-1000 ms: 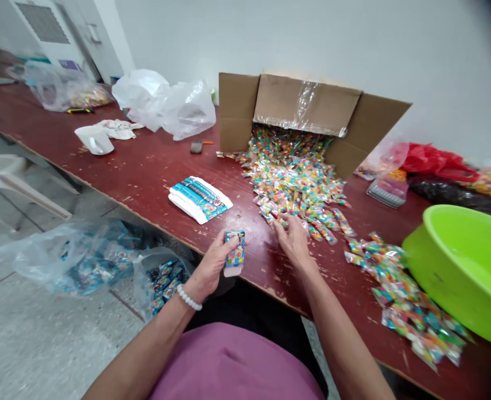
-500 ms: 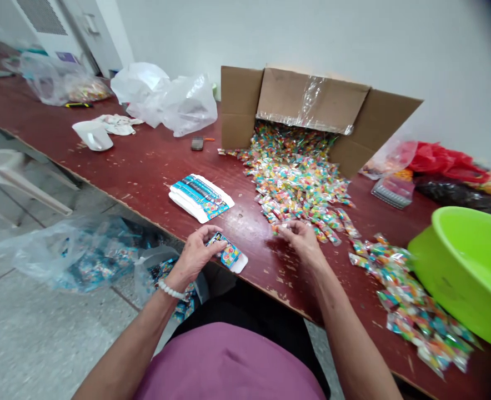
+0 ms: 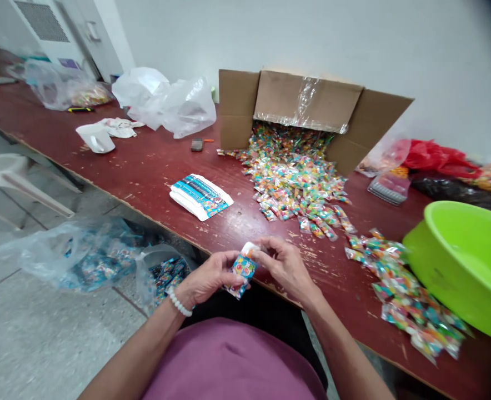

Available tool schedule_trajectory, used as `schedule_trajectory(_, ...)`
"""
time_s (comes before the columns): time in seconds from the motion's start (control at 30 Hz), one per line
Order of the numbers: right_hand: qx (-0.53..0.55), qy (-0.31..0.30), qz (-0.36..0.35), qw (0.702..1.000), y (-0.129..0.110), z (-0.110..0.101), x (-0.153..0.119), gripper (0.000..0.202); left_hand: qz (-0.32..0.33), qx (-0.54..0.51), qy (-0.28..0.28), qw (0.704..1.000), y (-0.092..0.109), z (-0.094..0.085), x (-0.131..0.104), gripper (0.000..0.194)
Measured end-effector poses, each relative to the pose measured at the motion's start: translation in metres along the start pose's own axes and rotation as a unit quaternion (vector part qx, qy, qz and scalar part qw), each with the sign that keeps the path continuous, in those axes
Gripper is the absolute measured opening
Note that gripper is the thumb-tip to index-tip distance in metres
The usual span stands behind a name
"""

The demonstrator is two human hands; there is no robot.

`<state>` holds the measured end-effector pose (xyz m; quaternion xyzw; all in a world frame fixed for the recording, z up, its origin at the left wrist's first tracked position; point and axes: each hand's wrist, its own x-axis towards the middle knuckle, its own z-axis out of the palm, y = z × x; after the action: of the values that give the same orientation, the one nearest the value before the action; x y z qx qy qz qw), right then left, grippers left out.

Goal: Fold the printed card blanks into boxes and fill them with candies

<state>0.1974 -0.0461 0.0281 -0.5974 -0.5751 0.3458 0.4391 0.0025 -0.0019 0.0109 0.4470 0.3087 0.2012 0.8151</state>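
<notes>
Head view: my left hand (image 3: 218, 276) holds the small blue box (image 3: 244, 266) near the table's edge. My right hand (image 3: 279, 260) pinches a little candy packet (image 3: 250, 253) at the box's open top.

A white mug (image 3: 95, 139) sits beside a crumpled cloth (image 3: 121, 128), perhaps stained, on the table (image 3: 145, 161).

- My left hand (image 3: 218, 276) curls closed, thumb on top.
- My right hand (image 3: 279, 262) meets it, fingertips pinched.
- Both forearms angle inward.
</notes>
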Motion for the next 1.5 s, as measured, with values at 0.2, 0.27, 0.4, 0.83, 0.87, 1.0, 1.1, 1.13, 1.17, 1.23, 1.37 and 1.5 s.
schedule_trajectory(0.2, 0.072, -0.020, -0.006, 0.997, 0.000, -0.006, 0.003, 0.032, 0.037, 0.027, -0.012, 0.999, 0.000, 0.010, 0.001, 0.040)
schedule_trajectory(0.27, 0.090, 0.034, 0.017, 0.995, 0.002, -0.004, 0.004, 0.025, 0.038, 0.031, -0.002, 0.999, 0.002, 0.012, 0.001, 0.040)
schedule_trajectory(0.4, 0.031, 0.005, -0.023, 0.999, -0.003, 0.001, -0.002, 0.015, 0.031, -0.022, 0.043, 0.998, 0.002, 0.015, 0.002, 0.033)
schedule_trajectory(0.83, 0.337, -0.068, 0.133, 0.930, 0.006, 0.023, -0.007, 0.028, 0.060, -0.035, 0.116, 0.991, -0.006, 0.028, 0.007, 0.040)
schedule_trajectory(0.87, 0.318, -0.039, 0.111, 0.941, 0.006, 0.025, -0.008, 0.026, 0.056, -0.047, 0.114, 0.991, -0.005, 0.028, 0.007, 0.040)
schedule_trajectory(1.0, 0.126, 0.046, -0.070, 0.988, 0.004, 0.024, -0.010, 0.016, -0.029, -0.163, 0.078, 0.983, 0.000, 0.024, 0.010, 0.047)
schedule_trajectory(1.1, 0.026, 0.008, -0.137, 0.990, 0.002, 0.020, -0.012, 0.018, -0.053, -0.219, 0.060, 0.972, 0.002, 0.022, 0.010, 0.046)
schedule_trajectory(1.13, 0.027, -0.002, -0.123, 0.992, 0.001, 0.019, -0.012, 0.020, -0.046, -0.219, 0.065, 0.972, 0.003, 0.022, 0.010, 0.043)
schedule_trajectory(1.17, 0.041, -0.009, -0.096, 0.994, 0.001, 0.018, -0.012, 0.021, -0.038, -0.211, 0.075, 0.974, 0.003, 0.023, 0.010, 0.040)
schedule_trajectory(1.23, 0.090, -0.012, -0.030, 0.995, 0.000, 0.018, -0.011, 0.020, -0.023, -0.181, 0.106, 0.977, 0.002, 0.026, 0.010, 0.037)
schedule_trajectory(1.37, 0.162, -0.010, 0.054, 0.985, 0.001, 0.021, -0.005, 0.022, -0.025, -0.120, 0.141, 0.982, -0.001, 0.029, 0.010, 0.051)
schedule_trajectory(1.5, 0.163, -0.017, 0.056, 0.985, -0.001, 0.020, -0.005, 0.023, -0.033, -0.112, 0.150, 0.982, -0.001, 0.027, 0.009, 0.058)
